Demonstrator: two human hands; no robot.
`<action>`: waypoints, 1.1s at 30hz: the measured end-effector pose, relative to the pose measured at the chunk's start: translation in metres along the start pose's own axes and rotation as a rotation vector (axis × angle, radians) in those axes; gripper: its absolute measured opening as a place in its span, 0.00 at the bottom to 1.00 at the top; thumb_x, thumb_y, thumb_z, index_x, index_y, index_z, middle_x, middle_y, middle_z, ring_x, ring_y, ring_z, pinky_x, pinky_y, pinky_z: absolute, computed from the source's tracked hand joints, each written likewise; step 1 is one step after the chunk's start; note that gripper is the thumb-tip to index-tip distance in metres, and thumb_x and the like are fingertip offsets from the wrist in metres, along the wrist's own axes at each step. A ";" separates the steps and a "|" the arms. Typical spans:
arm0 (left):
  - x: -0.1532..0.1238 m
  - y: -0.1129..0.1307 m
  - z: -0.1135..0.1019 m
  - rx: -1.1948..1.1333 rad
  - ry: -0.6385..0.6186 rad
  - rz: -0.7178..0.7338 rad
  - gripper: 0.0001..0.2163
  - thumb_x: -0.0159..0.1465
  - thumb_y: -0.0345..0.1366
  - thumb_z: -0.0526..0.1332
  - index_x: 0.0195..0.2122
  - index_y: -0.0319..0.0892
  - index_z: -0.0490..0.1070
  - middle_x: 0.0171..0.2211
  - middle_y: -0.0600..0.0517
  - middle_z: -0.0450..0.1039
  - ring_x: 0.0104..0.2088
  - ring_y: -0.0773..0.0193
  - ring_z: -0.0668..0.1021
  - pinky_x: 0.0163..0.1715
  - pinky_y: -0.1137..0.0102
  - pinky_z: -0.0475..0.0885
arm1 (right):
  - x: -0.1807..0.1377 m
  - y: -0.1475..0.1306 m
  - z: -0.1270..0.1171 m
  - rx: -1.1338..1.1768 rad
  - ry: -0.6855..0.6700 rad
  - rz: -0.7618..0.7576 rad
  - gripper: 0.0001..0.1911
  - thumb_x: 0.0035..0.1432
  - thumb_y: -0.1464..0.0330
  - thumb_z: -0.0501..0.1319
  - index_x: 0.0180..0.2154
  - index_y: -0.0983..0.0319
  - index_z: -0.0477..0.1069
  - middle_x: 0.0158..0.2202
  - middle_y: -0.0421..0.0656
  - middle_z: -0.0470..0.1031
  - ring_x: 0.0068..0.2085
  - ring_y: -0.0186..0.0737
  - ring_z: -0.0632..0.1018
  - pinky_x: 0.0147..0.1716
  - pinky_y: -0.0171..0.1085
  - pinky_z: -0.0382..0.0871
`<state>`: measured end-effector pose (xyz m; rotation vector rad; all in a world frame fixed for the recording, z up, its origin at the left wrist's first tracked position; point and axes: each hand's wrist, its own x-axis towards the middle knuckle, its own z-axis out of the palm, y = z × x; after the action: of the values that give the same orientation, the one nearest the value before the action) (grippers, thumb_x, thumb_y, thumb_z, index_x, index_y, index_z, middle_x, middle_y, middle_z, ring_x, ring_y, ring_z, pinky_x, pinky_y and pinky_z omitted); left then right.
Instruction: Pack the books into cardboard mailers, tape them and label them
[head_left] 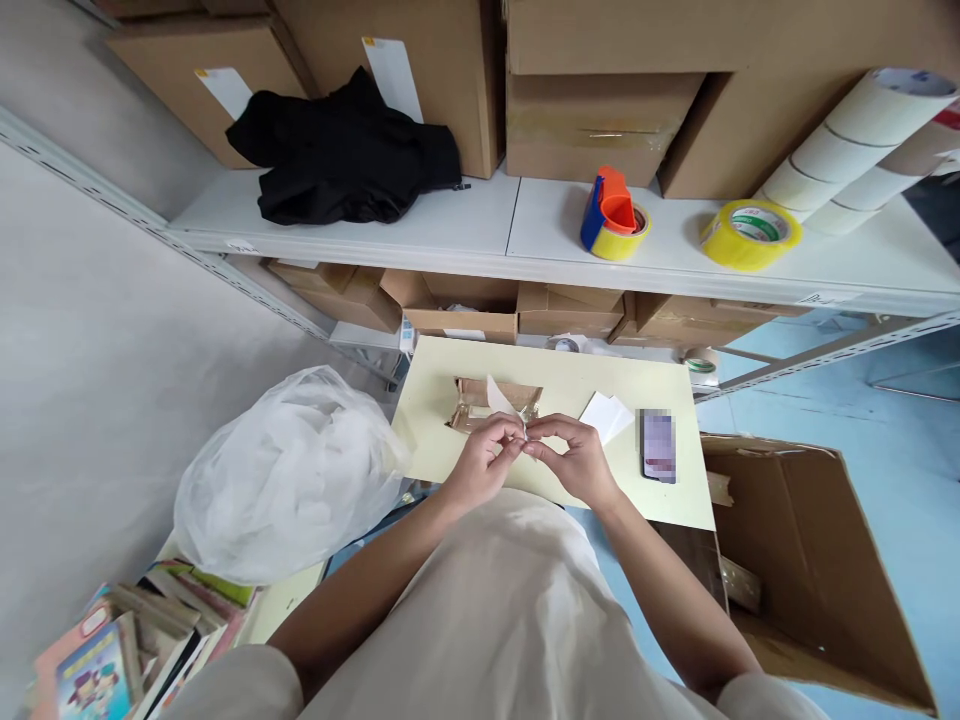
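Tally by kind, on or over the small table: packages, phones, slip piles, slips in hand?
Brown package: 1
Phone: 1
White slip pile: 1 (slips within unclear)
Held white slip: 1
Total: 4

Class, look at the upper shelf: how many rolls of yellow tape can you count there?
2. One yellow roll sits in the red-and-blue dispenser; the other roll lies flat to its right. More could be hidden behind the boxes.
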<state>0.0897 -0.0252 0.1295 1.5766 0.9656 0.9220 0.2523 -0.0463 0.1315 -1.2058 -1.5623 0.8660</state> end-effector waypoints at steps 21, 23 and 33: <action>0.003 -0.001 -0.029 0.066 -0.099 0.038 0.07 0.61 0.36 0.55 0.26 0.42 0.64 0.28 0.51 0.68 0.30 0.65 0.71 0.34 0.70 0.67 | 0.000 -0.002 0.028 0.271 0.067 0.234 0.09 0.56 0.62 0.61 0.29 0.61 0.73 0.33 0.44 0.77 0.34 0.37 0.77 0.34 0.37 0.73; 0.007 -0.009 -0.036 -0.031 -0.081 -0.063 0.07 0.60 0.37 0.56 0.26 0.42 0.64 0.27 0.53 0.68 0.28 0.67 0.71 0.31 0.71 0.67 | 0.002 -0.001 0.030 0.316 0.117 0.277 0.10 0.56 0.61 0.60 0.29 0.61 0.71 0.31 0.43 0.76 0.32 0.36 0.76 0.32 0.36 0.72; 0.036 -0.037 -0.113 -0.018 -0.083 -0.263 0.06 0.58 0.35 0.57 0.26 0.43 0.60 0.15 0.60 0.64 0.17 0.71 0.70 0.21 0.76 0.63 | -0.008 0.019 0.034 0.443 0.341 0.575 0.12 0.55 0.58 0.60 0.29 0.60 0.66 0.21 0.35 0.65 0.22 0.31 0.69 0.24 0.33 0.65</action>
<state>-0.0052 0.0545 0.1169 1.4209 1.0722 0.6753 0.2257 -0.0481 0.1015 -1.3956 -0.6984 1.2174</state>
